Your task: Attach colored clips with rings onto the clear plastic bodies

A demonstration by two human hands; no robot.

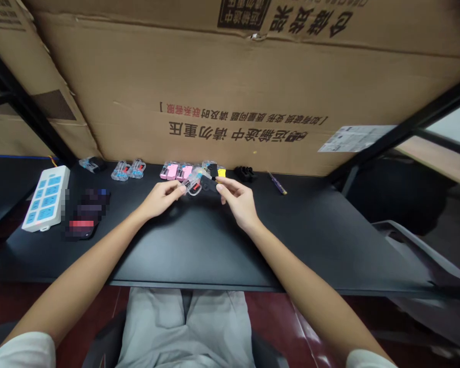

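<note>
Over the back half of the black table, my left hand (161, 198) pinches the left edge of a clear plastic casing (192, 187) with red and dark parts inside. My right hand (239, 202) grips a small flat black plastic piece (208, 184) between thumb and fingers. The two pieces meet or overlap between my hands; whether they are joined I cannot tell. Just behind them lie two pink-and-clear casings (172, 170), plus a black-and-clear one (213, 168) and a yellow one (222, 173), partly hidden.
Two clear casings (121, 170) and a dark one (93, 164) lie at the back left. A white power strip (48, 197) and a blurred-out phone (87, 214) are on the left. Black plastic parts (245, 174) and a screwdriver (277, 183) lie right, before a cardboard wall (230, 76).
</note>
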